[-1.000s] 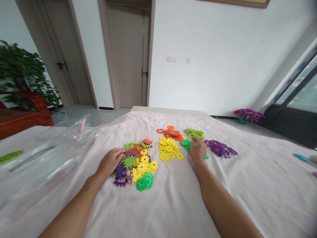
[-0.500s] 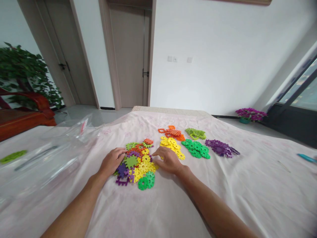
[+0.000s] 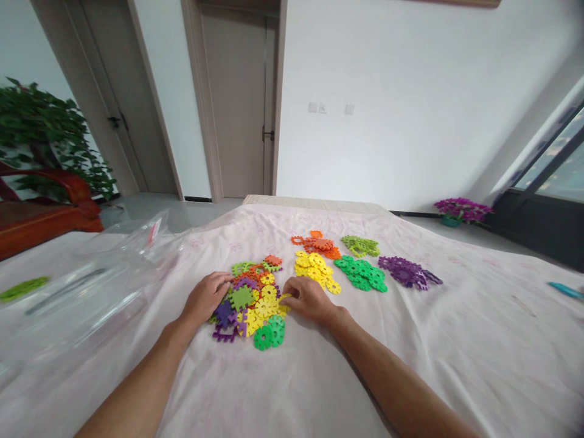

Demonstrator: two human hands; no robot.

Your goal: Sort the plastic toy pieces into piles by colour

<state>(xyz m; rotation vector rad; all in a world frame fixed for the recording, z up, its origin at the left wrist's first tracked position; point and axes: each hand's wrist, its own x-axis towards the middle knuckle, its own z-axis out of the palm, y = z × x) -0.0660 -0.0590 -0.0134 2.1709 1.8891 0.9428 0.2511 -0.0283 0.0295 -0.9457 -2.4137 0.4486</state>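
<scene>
A mixed heap of plastic interlocking pieces (image 3: 241, 297) lies in front of me, with yellow, green, orange and purple ones overlapping. My left hand (image 3: 208, 298) rests against its left side, open, with the fingertips reaching over the edge. At the heap's right edge my right hand (image 3: 306, 297) is pinched on a yellow notched disc (image 3: 285, 303), partly hidden by the fingers. Two green discs (image 3: 269, 334) lie at the near edge of the heap.
Sorted by colour beyond my right hand are piles of orange pieces (image 3: 322, 244), yellow discs (image 3: 314, 264), light green pieces (image 3: 360, 246), green discs (image 3: 361, 274) and purple pieces (image 3: 406, 272). Clear plastic bags (image 3: 100, 292) lie at the left of the pink-white cloth (image 3: 255, 395).
My right hand's fingers have curled in and closed on a yellow disc at the heap's right edge. The left hand has stayed in place.
</scene>
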